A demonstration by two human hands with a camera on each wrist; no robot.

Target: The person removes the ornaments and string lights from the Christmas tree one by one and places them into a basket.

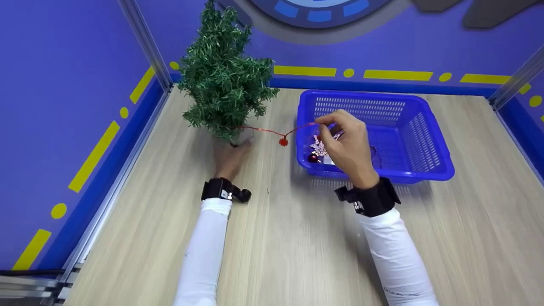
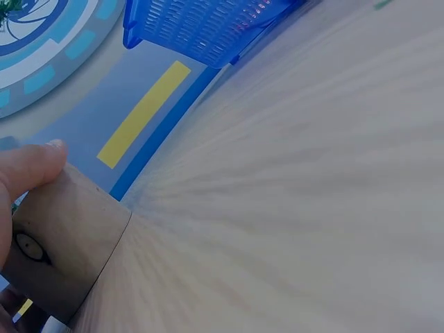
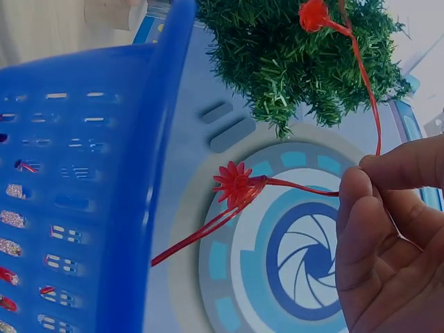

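A small green artificial Christmas tree (image 1: 225,76) stands at the back left. My left hand (image 1: 229,157) grips its wooden base (image 2: 76,236) below the branches, the thumb on top of the wood in the left wrist view. Between thumb and fingertips, my right hand (image 1: 346,142) pinches a thin red light string (image 1: 263,130) over the basket's left side. The string sags from the tree's lower branches to those fingertips, with a red flower-shaped bulb (image 1: 283,141) hanging midway. Beyond the pinch, another red flower bulb (image 3: 236,184) shows, the string trailing on toward the basket.
A blue plastic basket (image 1: 442,170) sits on the table right of the tree. Inside lie pink glittery ornaments (image 1: 318,146) and a dark red ball (image 1: 313,158), partly behind my right hand. Blue panels (image 1: 306,51) with yellow marks wall the table's back and sides.
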